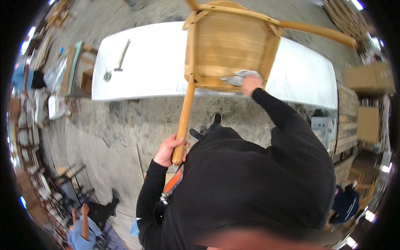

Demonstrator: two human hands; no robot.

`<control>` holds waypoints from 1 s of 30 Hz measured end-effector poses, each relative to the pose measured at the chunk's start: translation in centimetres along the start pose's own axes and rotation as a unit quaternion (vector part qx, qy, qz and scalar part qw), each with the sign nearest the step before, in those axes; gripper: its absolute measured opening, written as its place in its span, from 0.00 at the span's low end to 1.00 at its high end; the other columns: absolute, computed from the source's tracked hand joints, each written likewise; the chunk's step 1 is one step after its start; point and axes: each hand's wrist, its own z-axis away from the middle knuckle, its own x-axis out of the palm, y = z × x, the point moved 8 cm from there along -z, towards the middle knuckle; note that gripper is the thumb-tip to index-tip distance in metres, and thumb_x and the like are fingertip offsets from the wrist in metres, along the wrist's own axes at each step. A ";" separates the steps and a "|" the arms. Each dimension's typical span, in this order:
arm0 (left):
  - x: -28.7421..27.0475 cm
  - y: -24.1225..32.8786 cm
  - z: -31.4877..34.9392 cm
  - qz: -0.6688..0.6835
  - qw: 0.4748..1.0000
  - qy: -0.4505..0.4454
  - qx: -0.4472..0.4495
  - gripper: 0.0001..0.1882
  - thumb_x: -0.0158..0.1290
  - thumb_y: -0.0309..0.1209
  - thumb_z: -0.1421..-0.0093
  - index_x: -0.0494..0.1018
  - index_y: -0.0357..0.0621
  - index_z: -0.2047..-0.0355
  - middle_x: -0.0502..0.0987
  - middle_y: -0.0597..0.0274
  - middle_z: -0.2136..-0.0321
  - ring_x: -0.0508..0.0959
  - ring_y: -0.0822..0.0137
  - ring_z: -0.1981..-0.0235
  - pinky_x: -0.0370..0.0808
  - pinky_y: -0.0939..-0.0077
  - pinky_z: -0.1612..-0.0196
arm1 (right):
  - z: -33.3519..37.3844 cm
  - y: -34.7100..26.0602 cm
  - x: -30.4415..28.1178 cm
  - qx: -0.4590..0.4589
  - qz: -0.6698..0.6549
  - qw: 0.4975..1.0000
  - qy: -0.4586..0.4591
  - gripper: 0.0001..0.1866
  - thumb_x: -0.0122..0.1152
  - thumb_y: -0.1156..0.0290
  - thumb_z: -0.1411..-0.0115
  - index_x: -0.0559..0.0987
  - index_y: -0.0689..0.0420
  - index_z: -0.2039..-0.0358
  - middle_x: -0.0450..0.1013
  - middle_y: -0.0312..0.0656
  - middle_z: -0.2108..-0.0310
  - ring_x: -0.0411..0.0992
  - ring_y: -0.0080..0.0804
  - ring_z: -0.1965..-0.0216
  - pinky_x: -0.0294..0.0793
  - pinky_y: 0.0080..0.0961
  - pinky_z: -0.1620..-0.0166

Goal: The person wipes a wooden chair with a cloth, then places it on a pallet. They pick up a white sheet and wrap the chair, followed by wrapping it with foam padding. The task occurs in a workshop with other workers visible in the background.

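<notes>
Lying over the middle of a white-covered bench (146, 68): one wooden chair (231, 43), underside of the seat turned up toward the camera. Contact between chair and bench is hidden beneath the seat. One leg (186, 114) extends from the seat's near left corner toward the wearer; another leg (318, 32) runs out from the far right corner past the bench edge.

Left hand (168, 151): fingers curled round the near leg close to its free end, thumb laid along it. Right hand (252, 84): closed on a crumpled pale grey cloth (238, 78), which lies against the underside near the seat's near edge. Individual fingers are blurred; exact grip on the cloth cannot be told.

Bench, left portion: a hammer-like tool (122, 56) with its head toward the wearer, and a small round object (107, 76) just beside it, kind unclear.

Below the bench: concrete floor (137, 118), dark shoes (204, 130). An orange tag (173, 182) hangs at the wearer's left side.

Periphery: cardboard boxes (366, 79) at right; a seated co-worker in light blue (83, 231) at lower left; a person in dark clothing (346, 204) at lower right.
</notes>
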 end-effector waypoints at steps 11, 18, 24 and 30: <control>-1.1 -0.3 -1.0 -0.088 0.992 0.084 -0.018 0.23 0.49 0.31 0.38 0.61 0.38 0.43 0.70 0.58 0.78 0.72 0.64 0.89 0.72 0.71 0.87 | -1.2 -4.6 -0.4 -0.137 -0.140 0.978 0.068 0.16 0.60 0.62 0.45 0.79 0.56 0.59 0.74 0.42 0.53 0.71 0.41 0.49 0.74 0.40 0.49; -0.3 -0.2 -1.2 -0.094 0.993 0.065 -0.014 0.24 0.48 0.30 0.37 0.60 0.36 0.43 0.69 0.58 0.78 0.70 0.64 0.90 0.71 0.73 0.87 | -5.0 10.1 -13.1 0.001 -0.015 0.910 0.415 0.15 0.50 0.72 0.41 0.77 0.52 0.55 0.72 0.38 0.52 0.70 0.39 0.53 0.74 0.37 0.55; -0.4 -0.2 -1.1 -0.085 0.993 0.075 -0.016 0.24 0.49 0.31 0.37 0.61 0.36 0.43 0.69 0.58 0.79 0.70 0.65 0.89 0.70 0.73 0.85 | 1.0 3.0 -8.0 0.152 -0.178 0.911 0.341 0.17 0.49 0.71 0.40 0.74 0.55 0.50 0.66 0.40 0.46 0.68 0.46 0.52 0.73 0.40 0.49; -0.5 -0.4 -0.8 -0.094 0.993 0.065 -0.019 0.25 0.48 0.32 0.37 0.59 0.36 0.42 0.68 0.58 0.78 0.70 0.62 0.89 0.70 0.72 0.86 | -3.3 4.6 -6.7 0.099 -0.329 0.919 0.192 0.16 0.56 0.72 0.45 0.76 0.56 0.55 0.69 0.47 0.50 0.67 0.45 0.47 0.70 0.45 0.46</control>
